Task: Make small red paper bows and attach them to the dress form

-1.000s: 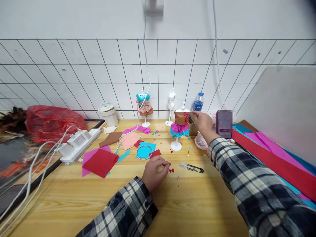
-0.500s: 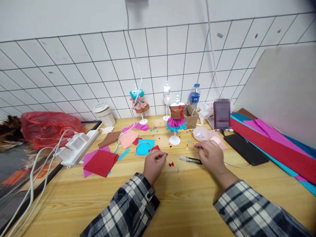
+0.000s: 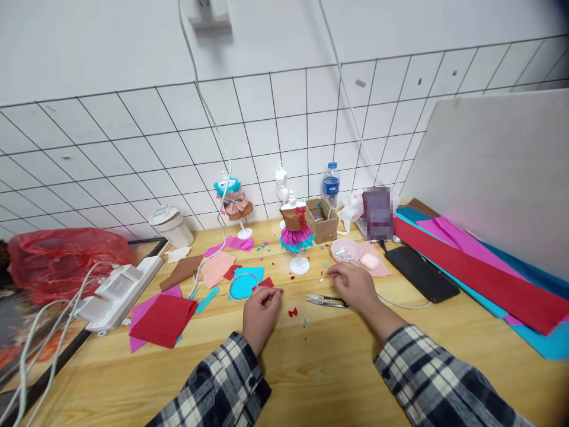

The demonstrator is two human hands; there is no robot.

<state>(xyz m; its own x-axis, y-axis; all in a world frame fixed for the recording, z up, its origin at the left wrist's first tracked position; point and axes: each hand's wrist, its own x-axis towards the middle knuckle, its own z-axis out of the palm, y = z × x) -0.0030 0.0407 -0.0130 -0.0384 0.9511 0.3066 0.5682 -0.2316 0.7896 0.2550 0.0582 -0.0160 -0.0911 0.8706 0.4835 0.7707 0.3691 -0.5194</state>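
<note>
Head view: both hands rest on the wooden surface, left hand loosely curled, right hand curled over snips; grip unclear, red bow between.

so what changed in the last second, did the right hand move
Yes. The right hand came back from the dressed mannequin and now rests on the table by the snips; its grip looks empty. The left hand stayed curled beside the red bow.

Three mannequin stands, two hands, one snips
</note>
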